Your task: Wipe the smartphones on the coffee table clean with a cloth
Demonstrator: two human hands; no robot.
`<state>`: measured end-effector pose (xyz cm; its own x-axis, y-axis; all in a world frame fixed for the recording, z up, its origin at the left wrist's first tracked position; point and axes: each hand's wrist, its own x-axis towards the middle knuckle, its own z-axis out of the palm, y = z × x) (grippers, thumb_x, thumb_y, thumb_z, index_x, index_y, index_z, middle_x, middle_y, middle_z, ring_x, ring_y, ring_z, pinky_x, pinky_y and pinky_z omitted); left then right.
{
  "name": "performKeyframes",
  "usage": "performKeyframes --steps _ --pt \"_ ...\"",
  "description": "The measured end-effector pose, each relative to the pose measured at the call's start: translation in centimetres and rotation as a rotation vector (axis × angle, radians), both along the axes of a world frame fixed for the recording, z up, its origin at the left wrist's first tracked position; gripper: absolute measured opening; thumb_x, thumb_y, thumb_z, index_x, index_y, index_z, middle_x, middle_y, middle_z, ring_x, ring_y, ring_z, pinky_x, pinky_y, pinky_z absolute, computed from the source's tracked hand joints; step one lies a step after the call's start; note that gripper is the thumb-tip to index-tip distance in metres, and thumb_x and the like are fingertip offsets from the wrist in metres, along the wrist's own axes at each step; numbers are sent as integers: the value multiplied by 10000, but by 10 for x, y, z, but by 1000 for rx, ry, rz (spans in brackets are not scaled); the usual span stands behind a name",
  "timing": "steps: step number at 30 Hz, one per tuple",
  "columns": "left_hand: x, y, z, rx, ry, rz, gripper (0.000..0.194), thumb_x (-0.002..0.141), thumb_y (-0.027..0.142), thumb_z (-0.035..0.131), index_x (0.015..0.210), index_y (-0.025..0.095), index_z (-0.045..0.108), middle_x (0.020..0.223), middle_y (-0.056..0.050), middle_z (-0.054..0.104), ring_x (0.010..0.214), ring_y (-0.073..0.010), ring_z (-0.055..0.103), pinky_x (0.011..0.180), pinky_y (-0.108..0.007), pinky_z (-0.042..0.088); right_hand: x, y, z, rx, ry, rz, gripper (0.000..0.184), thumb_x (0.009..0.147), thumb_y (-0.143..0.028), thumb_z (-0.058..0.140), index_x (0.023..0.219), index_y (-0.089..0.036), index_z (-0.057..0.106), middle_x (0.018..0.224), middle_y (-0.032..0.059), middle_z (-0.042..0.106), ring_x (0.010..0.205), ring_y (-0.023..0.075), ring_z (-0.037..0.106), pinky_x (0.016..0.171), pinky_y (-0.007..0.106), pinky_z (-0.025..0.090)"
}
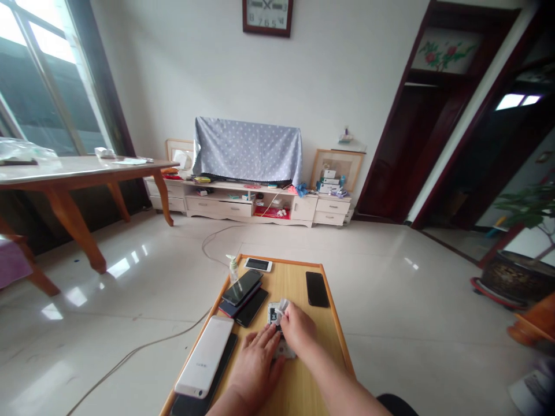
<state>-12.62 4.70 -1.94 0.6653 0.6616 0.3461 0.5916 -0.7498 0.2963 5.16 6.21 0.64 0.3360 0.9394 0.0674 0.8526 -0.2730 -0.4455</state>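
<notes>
A phone with its back off (274, 315) lies on the small wooden table, its dark inner parts showing. My left hand (258, 361) holds it down from the left, fingers laid across its middle and thumb by the lower end. Pinched in my right hand (299, 326) is a crumpled white tissue (282, 306), pressed against the phone's upper part. My hands cover much of the phone. Left of it, a dark phone (252, 308) lies beside a stack topped by another black phone (243, 287). Closer to me, a white phone (206, 358) rests face down on a dark one (223, 367).
A white-framed phone (258, 264) and a small pump bottle (233, 268) stand near the table's far left corner. A black phone (317, 289) lies at the right edge. A cable (151, 342) runs over the floor. Beyond is a low white cabinet (221, 207).
</notes>
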Motion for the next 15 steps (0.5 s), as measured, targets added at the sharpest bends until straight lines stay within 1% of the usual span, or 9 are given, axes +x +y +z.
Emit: performKeyframes --steps 4,7,9,11,13,15 --pt "1 -4 2 23 0 18 464 926 409 545 1377 302 570 1462 -83 571 1338 -288 552 1044 -476 490 15 -50 -7 14 -20 -27 77 912 -245 542 853 -257 591 885 2 710 751 173 632 590 274 266" --pt "3 -10 4 33 -1 36 446 928 412 539 1350 278 596 1450 -95 582 1335 -290 554 1054 -485 487 21 -86 -10 23 -16 6 76 893 -217 546 847 -262 587 901 -10 709 739 165 630 580 274 245" --pt "3 -14 4 41 -12 50 443 924 409 541 1338 266 606 1438 -101 592 1335 -294 553 1068 -493 480 23 -105 -9 2 9 16 82 871 -209 561 817 -264 588 872 -21 707 728 162 628 571 271 238" --pt "3 -18 4 47 -26 57 441 918 406 547 1327 255 612 1427 -109 600 1331 -296 555 1073 -498 479 24 -120 -5 -45 72 9 81 846 -207 576 830 -278 613 829 -30 707 714 165 631 563 262 248" --pt "2 -22 3 52 -46 66 442 907 403 560 1316 245 616 1418 -116 604 1316 -300 565 1066 -503 486 26 -130 1 -72 166 -18 136 841 -211 567 909 -299 646 833 -30 720 711 171 643 561 251 282" --pt "1 -25 3 58 -69 87 445 889 404 582 1303 243 620 1414 -119 605 1299 -308 576 1049 -509 500 27 -135 8 -38 251 -62 190 855 -222 540 979 -304 660 891 -13 740 745 181 663 575 246 335"
